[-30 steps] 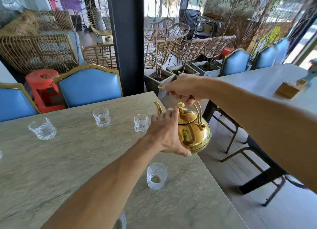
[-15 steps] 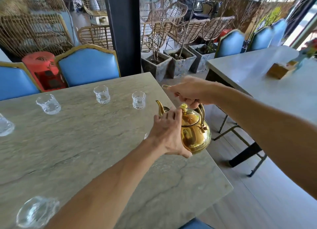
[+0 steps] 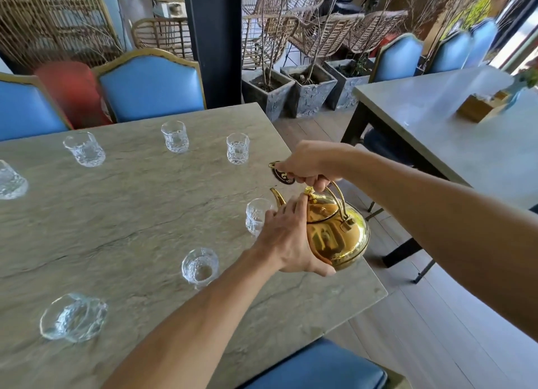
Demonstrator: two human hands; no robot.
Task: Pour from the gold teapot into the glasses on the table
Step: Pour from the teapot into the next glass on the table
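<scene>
Right grip wraps the handle of the round gold metal teapot, left grip flat against its side, near the table's right edge; a hasty tilt could overshoot the small cut-glass tumbler beside the spout.

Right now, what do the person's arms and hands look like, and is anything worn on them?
Both arms are bare as far as the picture shows: no sleeve covers the left forearm or the right forearm. The left hand and the right hand have no gloves. No watch or bracelet shows at either wrist, and no ring on the fingers in view.
</scene>
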